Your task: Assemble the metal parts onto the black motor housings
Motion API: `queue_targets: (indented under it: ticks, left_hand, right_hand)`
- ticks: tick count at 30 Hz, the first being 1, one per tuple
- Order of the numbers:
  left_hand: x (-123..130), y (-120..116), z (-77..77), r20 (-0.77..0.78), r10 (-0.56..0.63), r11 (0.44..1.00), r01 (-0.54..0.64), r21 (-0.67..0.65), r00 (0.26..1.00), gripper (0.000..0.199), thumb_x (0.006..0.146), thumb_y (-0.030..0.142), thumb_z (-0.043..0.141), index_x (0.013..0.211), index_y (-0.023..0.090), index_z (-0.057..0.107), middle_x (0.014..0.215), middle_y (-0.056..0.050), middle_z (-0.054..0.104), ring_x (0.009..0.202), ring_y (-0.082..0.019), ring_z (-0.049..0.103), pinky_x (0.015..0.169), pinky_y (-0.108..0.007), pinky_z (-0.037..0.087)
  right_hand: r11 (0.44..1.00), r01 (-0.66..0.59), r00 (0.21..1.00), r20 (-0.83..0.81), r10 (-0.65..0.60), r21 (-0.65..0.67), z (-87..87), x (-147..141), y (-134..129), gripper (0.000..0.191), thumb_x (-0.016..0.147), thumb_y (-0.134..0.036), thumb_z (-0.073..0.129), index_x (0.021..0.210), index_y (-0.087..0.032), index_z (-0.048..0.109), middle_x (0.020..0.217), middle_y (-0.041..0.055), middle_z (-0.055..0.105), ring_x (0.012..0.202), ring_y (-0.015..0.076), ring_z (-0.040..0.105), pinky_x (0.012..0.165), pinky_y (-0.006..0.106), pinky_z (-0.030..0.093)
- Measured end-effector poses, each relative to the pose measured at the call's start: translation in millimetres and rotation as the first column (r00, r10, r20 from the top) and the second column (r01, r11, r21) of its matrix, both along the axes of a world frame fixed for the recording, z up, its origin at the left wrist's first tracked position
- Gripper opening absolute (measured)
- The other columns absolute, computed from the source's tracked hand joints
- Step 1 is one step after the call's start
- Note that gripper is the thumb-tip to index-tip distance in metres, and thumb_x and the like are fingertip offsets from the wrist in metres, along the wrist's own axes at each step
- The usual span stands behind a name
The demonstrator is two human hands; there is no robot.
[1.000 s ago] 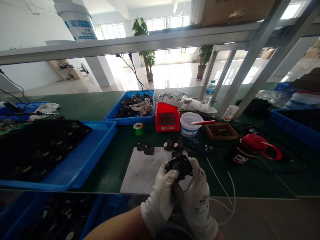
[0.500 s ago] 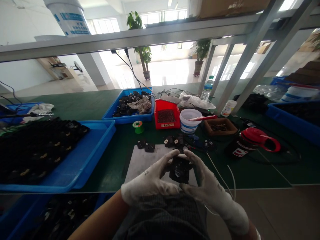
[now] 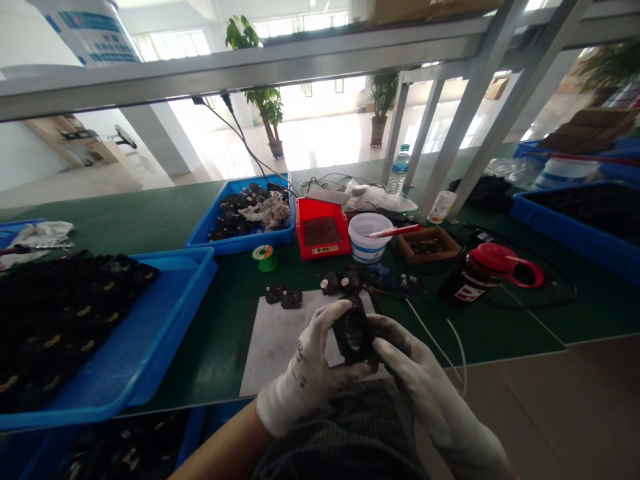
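Note:
A dark, block-shaped plastic part [image 3: 353, 333] is held between my two gloved hands, just above the white sheet [image 3: 267, 347] at the bench's front edge. My left hand [image 3: 320, 353] grips it from the left, thumb below and fingers at the top edge. My right hand [image 3: 407, 357] closes on its right side, with some fingertips hidden behind it. Similar small black parts [image 3: 291, 299] lie at the sheet's upper left. More black parts with white wheels [image 3: 345, 283] sit just beyond the held one.
A blue tray [image 3: 175, 320] full of black parts stands at left. Behind are another blue tray [image 3: 200, 233], a green solder spool [image 3: 265, 259], a red bin [image 3: 323, 230], a white tub [image 3: 369, 240] and a small carton [image 3: 430, 248]. A red-lidded black bottle [image 3: 470, 280] stands right.
My hands have turned the black part, and my right hand has moved from spread around it to closer against its right side. The whole view has shifted slightly.

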State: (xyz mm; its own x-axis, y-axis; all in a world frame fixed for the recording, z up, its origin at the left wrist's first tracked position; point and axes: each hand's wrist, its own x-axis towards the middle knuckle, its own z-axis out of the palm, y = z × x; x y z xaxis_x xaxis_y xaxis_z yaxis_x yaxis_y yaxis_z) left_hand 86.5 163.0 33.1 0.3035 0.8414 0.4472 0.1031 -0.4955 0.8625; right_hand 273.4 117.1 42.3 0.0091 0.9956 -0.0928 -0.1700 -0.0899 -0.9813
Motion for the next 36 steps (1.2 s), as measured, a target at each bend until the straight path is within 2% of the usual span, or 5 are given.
queue_targets:
  ticks: [13, 17, 21, 27, 36]
  left_hand:
    - [-15, -2, -11.6, -0.198, 0.056, 0.99, -0.029, 0.135, 0.979, 0.051, 0.075, 0.022, 0.092, 0.118, 0.028, 0.064, 0.139, -0.013, 0.064, 0.128, -0.033, 0.065, 0.105, -0.048, 0.055]
    - [-15, -3, -19.8, -0.177, 0.108, 0.985, -0.081, 0.152, 0.978, 0.049, 0.075, 0.019, 0.091, 0.115, 0.029, 0.064, 0.14, -0.013, 0.065, 0.126, -0.032, 0.066, 0.105, -0.048, 0.056]
    - [-13, -7, -25.6, -0.162, 0.215, 0.969, -0.189, 0.158, 0.963, 0.047, 0.073, 0.02, 0.092, 0.11, 0.028, 0.065, 0.136, -0.013, 0.07, 0.124, -0.034, 0.069, 0.106, -0.052, 0.054]
    - [-8, -11, -33.0, -0.114, 0.278, 0.957, -0.264, 0.124, 0.954, 0.044, 0.075, 0.022, 0.09, 0.11, 0.029, 0.065, 0.132, -0.014, 0.072, 0.125, -0.035, 0.068, 0.108, -0.053, 0.054]
    - [-15, -19, -49.9, -0.141, 0.271, 0.936, -0.226, 0.269, 0.952, 0.041, 0.081, 0.015, 0.084, 0.113, 0.031, 0.064, 0.137, -0.012, 0.072, 0.132, -0.034, 0.065, 0.114, -0.055, 0.049]
  right_hand:
    - [0.989, 0.147, 0.988, 0.044, -0.146, -0.022, -9.7, -11, 8, 0.044, 0.082, -0.056, 0.08, 0.105, -0.019, 0.074, 0.095, 0.0087, 0.075, 0.074, 0.02, 0.067, 0.063, 0.03, 0.06]
    - [0.96, 0.214, 0.954, 0.174, -0.245, 0.181, -20.4, -13, 7, 0.031, 0.094, -0.05, 0.07, 0.102, -0.021, 0.074, 0.102, 0.0093, 0.074, 0.085, 0.0226, 0.071, 0.071, 0.033, 0.063]
    - [0.821, 0.144, 0.786, 0.44, -0.434, 0.553, -28.0, -14, 1, 0.018, 0.102, -0.031, 0.061, 0.101, -0.025, 0.078, 0.132, 0.0126, 0.067, 0.116, 0.0268, 0.067, 0.093, 0.042, 0.062]
    - [0.679, -0.059, 0.472, 0.619, -0.628, 0.732, -19.8, -21, -6, 0.022, 0.103, -0.021, 0.056, 0.112, -0.022, 0.077, 0.146, 0.0153, 0.064, 0.118, 0.0318, 0.068, 0.087, 0.051, 0.065]
    - [0.78, -0.075, 0.537, 0.684, -0.494, 0.622, -23.0, -26, -11, 0.033, 0.108, -0.023, 0.046, 0.123, -0.021, 0.074, 0.151, 0.013, 0.061, 0.135, 0.0316, 0.061, 0.107, 0.057, 0.056]
